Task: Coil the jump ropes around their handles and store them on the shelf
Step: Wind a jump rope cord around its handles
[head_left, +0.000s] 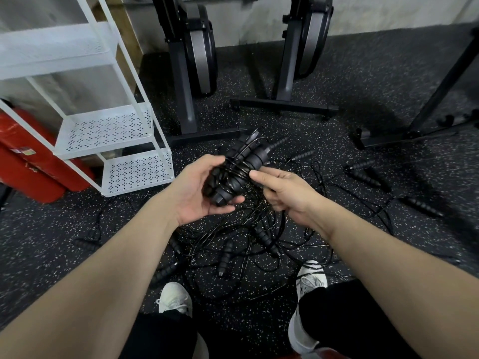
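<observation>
A pair of black ribbed jump rope handles [234,172] is held above the floor, cradled in the left hand [199,193]; its grip is closed loosely around the lower ends, thumb on the near side, fingers curled underneath. Thin black cord [233,168] is seen wound several turns around the middle of the handles. The right hand [282,193] is placed just beside the bundle, index finger extended and touching the wound cord; its remaining fingers are curled, and a strand appears to be pinched there, though this cannot be told for certain. Directly below, a tangled heap of further jump ropes [248,237] is spread on the speckled rubber floor [337,73], with loose handles scattered to the right. A white perforated shelf unit [114,130] is positioned to the left, near the heap. Two white shoes [175,297] are visible at the bottom edge.
</observation>
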The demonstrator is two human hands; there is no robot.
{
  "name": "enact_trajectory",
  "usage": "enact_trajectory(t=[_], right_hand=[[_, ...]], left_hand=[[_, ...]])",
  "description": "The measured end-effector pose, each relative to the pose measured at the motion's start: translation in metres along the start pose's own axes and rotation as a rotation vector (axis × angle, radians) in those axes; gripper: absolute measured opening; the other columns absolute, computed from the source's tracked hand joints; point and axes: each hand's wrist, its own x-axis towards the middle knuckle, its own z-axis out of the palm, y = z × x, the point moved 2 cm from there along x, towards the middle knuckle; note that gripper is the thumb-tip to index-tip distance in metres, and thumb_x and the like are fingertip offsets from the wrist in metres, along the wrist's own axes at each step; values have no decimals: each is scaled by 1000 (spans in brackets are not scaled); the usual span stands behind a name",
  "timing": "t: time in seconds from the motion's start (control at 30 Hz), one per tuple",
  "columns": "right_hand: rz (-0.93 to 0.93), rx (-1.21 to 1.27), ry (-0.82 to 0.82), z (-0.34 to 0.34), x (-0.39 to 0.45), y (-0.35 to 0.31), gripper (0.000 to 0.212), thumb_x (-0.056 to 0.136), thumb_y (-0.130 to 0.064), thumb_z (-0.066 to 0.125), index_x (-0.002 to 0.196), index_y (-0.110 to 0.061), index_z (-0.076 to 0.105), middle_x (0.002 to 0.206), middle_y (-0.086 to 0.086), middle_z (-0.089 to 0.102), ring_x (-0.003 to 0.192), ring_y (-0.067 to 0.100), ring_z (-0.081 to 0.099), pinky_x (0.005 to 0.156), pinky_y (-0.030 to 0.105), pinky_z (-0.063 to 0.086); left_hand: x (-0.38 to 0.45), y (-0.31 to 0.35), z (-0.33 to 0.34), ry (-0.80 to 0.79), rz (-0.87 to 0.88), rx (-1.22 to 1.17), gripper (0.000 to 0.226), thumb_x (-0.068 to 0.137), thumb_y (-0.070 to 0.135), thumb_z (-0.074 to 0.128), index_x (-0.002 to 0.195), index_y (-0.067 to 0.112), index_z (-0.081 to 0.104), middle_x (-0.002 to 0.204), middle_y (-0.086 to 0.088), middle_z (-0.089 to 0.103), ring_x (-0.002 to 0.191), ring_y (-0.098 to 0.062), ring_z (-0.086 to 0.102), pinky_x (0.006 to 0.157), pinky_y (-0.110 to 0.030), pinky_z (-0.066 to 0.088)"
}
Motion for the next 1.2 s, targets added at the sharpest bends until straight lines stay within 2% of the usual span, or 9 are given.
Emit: enact_trajectory(t=[0.07, 0.2, 0.37, 0.53, 0.63, 0.8, 0.97, 1.1, 1.2], right_hand=[[-35, 5, 16, 5, -1, -2, 47, 83, -37, 75, 128, -26, 66, 49, -9, 38, 43, 6, 25, 46, 23, 16], [-65, -46, 55, 10, -5, -4, 19, 90, -33, 73, 109, -33, 70, 48, -9, 40, 42, 5, 27, 45, 22, 19], [-118, -176, -34, 12, -9, -5, 24, 92, -44, 68, 113, -41, 59, 53, -7, 45, 47, 8, 32, 46, 23, 25], [-106, -370, -120, 2, -14, -10, 52, 82, -66, 55, 70, -17, 64, 50, -2, 43, 58, 18, 53, 73, 23, 51], [-159, -419, -215, -7, -11, -11, 53, 93, -65, 47, 70, -18, 57, 64, 1, 53, 77, 20, 61, 95, 28, 42], [-136, -429, -299, -23, -13, -15, 37, 93, -51, 53, 90, -17, 67, 64, -4, 42, 58, 12, 38, 63, 23, 38], [-161, -510, -168, -33, -13, -20, 52, 78, -63, 62, 65, -14, 55, 60, 5, 43, 55, 15, 46, 82, 28, 57], [-110, -418, -225, -42, -9, -18, 39, 86, -51, 59, 76, -14, 58, 62, -5, 43, 59, 11, 43, 66, 24, 49], [-33, -321, -308, -46, -7, -13, 27, 91, -42, 59, 92, -16, 67, 65, -7, 40, 60, 11, 35, 57, 23, 35]], left_hand=[[1, 1, 2, 47, 23, 65, 55, 85, 64, 61, 112, 16, 68, 94, -9, 76, 75, -27, 71, 55, -30, 60], [4, 2, 6, 122, 46, 123, 71, 70, 64, 73, 122, 15, 69, 101, -11, 75, 73, -23, 71, 51, -25, 56], [6, 3, 6, 170, 47, 20, 31, 93, 46, 67, 105, 18, 68, 79, -6, 71, 56, -17, 64, 42, -21, 49], [4, 12, -12, 199, 32, -132, 51, 73, 47, 78, 110, 14, 68, 87, -7, 71, 51, -16, 60, 36, -19, 45], [2, 13, -21, 197, 23, -186, 51, 69, 48, 78, 106, 14, 67, 78, -5, 70, 49, -15, 57, 34, -18, 43], [1, 13, -26, 176, 19, -284, 49, 69, 48, 77, 101, 11, 72, 81, -3, 73, 47, -12, 55, 34, -16, 41], [-1, 12, -27, 115, -4, -324, 42, 72, 47, 75, 85, 7, 79, 87, -4, 75, 43, -9, 53, 32, -14, 40], [-5, 11, -25, 44, -17, -276, 42, 73, 49, 71, 75, 8, 82, 85, -6, 74, 40, -8, 50, 31, -13, 38], [-4, 9, -28, -31, -43, -227, 47, 65, 49, 86, 91, 9, 83, 101, -10, 72, 40, -10, 51, 30, -15, 39]])
